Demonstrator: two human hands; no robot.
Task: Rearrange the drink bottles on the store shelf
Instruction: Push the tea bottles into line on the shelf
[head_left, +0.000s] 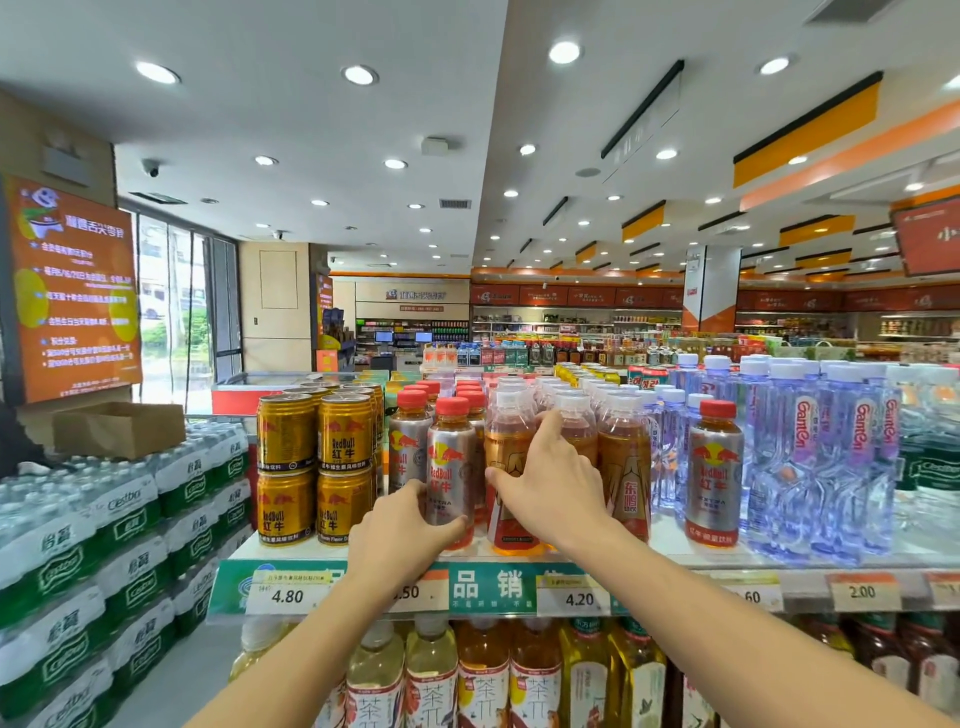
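Note:
On the top shelf (691, 558) stand rows of drink bottles. My left hand (400, 535) wraps the lower part of a silver Red Bull bottle (451, 462) with a red cap, at the front of its row. My right hand (550, 478) is closed around an orange energy-drink bottle (506, 441) with a clear cap, right beside it. More orange bottles (626, 457) stand to the right. One lone silver Red Bull bottle (714, 467) stands further right, in front of the water bottles.
Gold Red Bull cans (317, 462) are stacked two high at the shelf's left end. Clear Ganten water bottles (831, 457) fill the right. Tea bottles (483, 680) fill the shelf below. Shrink-wrapped water packs (114, 545) with a cardboard box (117, 428) on top stand left.

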